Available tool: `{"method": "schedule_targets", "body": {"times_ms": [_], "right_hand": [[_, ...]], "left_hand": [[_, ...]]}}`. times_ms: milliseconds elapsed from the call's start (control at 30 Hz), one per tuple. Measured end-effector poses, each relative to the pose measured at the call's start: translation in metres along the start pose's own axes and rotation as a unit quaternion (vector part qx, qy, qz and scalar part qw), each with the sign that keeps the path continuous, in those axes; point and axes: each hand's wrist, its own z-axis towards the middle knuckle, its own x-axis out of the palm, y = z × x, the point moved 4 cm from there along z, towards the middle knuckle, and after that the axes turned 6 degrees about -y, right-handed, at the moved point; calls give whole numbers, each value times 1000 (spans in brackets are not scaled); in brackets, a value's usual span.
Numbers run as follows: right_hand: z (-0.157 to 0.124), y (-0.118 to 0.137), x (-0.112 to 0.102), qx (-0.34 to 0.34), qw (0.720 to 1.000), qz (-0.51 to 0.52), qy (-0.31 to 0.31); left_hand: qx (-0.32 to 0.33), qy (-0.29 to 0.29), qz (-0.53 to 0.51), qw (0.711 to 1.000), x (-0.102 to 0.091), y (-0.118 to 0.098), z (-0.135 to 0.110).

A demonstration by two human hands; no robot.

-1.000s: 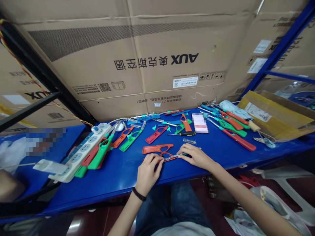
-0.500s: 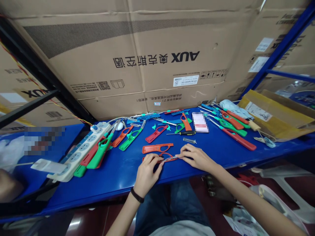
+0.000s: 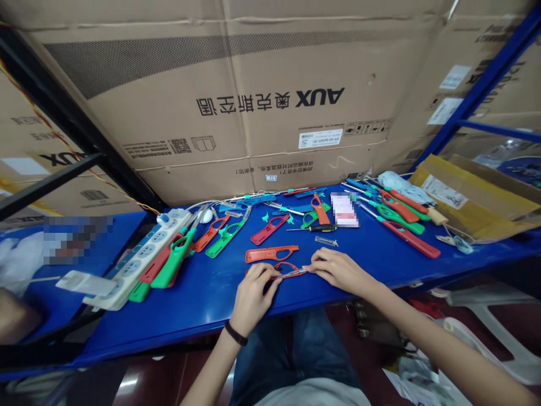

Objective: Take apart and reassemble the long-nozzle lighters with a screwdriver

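A red lighter casing half [image 3: 288, 265] lies near the table's front edge, between my two hands. My left hand [image 3: 255, 288] is closed over its left end, thumb and fingertips pressed together on it, hiding that end. From the other side, my right hand [image 3: 338, 273] pinches at the casing's right end, where a small silvery part [image 3: 299, 271] shows along it. What this part is exactly is too small to tell. Just behind lies an orange-red casing half [image 3: 264, 255], hollow side up. A clear narrow piece [image 3: 326, 241] rests beyond my right hand.
A screwdriver [image 3: 321, 228], a red casing half [image 3: 269, 229] and a green one [image 3: 226, 239] lie farther back. Several long lighters [image 3: 401, 234] are at right, beside a yellow-taped box [image 3: 460, 197]. At left is a power strip [image 3: 141, 256]; a large carton [image 3: 270, 67] stands behind.
Both hands stay at the red casing half. The silvery part between them appears slightly lower against the casing, and my right fingertips have shifted a little.
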Motion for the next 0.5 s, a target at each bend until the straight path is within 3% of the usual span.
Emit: {"method": "schedule_targets", "body": {"times_ms": [200,367,500], "right_hand": [[9,28,4,-77,981,-171,55],[12,48,13,-99,968,-215,78],[8,49,17,-88,969,-221,64]], "left_hand": [[-4,4,-3,1000,1,3,-1],[0,0,-6,1000,1,2,-1],[-6,-2,-13,1000,0,2,0]]}}
